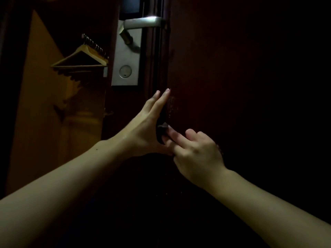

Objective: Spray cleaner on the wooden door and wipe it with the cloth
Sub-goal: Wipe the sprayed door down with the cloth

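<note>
Head view: up and left of my left hand (143, 129) hang wooden hangers (84, 58), with a metal lock plate (126, 68) just above. That hand lies open, fingers flat on the wooden door (232, 68), a dark cloth (162, 129) beneath the palm. My right hand (195, 153), loosely curled, touches the cloth.

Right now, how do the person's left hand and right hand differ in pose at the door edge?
The left hand is open, fingers straight and pointing up along the door edge; the right hand is curled, fingers bent.
The left hand reaches higher, its fingertips just below the metal lock plate; the right hand sits lower, on the dark door side.
A small dark thing, perhaps the cloth, sits where they meet; who grips it is unclear.
Both are bare and touching.
</note>
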